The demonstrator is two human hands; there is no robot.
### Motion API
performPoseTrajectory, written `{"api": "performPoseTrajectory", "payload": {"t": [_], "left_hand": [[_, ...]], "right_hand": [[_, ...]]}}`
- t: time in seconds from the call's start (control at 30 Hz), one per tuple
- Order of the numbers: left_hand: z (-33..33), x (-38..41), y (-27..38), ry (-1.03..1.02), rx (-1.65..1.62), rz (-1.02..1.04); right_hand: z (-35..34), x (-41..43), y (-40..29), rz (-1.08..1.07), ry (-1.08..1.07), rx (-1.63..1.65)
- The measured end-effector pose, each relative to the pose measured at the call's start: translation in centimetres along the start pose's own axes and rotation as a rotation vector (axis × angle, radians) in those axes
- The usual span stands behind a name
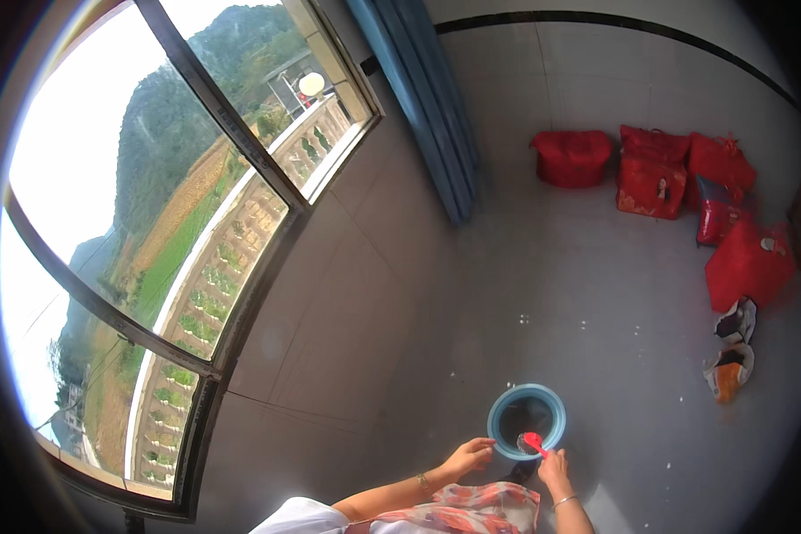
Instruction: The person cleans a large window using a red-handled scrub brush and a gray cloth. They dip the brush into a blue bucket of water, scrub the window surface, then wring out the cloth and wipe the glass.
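A light-blue plastic basin (494, 415) stands on the grey floor just in front of me, its inside dark, perhaps with liquid. My right hand (553, 467) grips the red handle of a scrubber (534, 440). Its greyish, mesh-like head, probably a wire scouring ball, is inside the near part of the basin. At the basin's left rim is my left hand (472, 456), holding nothing, with its fingers apart and slightly curled. Whether those fingertips touch the rim I cannot tell.
Several red bags (647, 175) sit along the far wall and right side. Two crumpled packages (731, 374) lie closer on the right. White bits dot the floor (594, 380). A blue curtain (434, 133) hangs in the corner, beside a large window (220, 100) on the left.
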State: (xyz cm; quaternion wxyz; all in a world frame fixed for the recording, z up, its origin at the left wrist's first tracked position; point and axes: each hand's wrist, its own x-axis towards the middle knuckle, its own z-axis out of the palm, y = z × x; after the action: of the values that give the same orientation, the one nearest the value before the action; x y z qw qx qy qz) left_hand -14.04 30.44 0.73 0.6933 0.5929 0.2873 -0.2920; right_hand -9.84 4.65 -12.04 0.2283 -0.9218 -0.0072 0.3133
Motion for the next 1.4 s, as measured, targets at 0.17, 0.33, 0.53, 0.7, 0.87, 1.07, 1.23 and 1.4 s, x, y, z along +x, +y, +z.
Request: {"api": "performPoseTrajectory", "payload": {"t": [0.17, 0.33, 0.53, 0.7, 0.87, 1.07, 1.23, 1.4], "left_hand": [[1.0, 4.9, -1.5, 0.013, 0.165, -0.033], [1.1, 12.4, -4.7, -0.022, 0.183, -0.219], [-0.7, 21.4, -10.0, -0.179, 0.205, -0.382], [-4.1, 27.4, -11.7, -0.162, 0.137, -0.474], [-8.2, 32.5, -12.6, -0.07, 0.093, -0.499], [-9.9, 36.3, -14.0, -0.087, 0.072, -0.455], [-9.3, 36.3, -12.7, -0.091, -0.019, -0.458], [-6.3, 39.1, -13.5, -0.068, 0.023, -0.492]], "right_hand": [[2.8, 6.3, 1.9, 0.075, -0.062, 0.093], [10.2, 13.8, 3.2, 0.274, -0.09, 0.153], [19.8, 22.1, 5.8, 0.3, -0.321, 0.069], [25.3, 32.8, 8.9, 0.315, -0.024, 0.212], [30.2, 45.0, 9.7, 0.477, -0.009, 0.071], [36.3, 42.1, 14.4, 0.563, 0.098, 0.192], [28.0, 31.4, 7.5, 0.451, 0.318, 0.703], [17.3, 21.8, 1.0, 0.272, 0.438, 0.818]]}}
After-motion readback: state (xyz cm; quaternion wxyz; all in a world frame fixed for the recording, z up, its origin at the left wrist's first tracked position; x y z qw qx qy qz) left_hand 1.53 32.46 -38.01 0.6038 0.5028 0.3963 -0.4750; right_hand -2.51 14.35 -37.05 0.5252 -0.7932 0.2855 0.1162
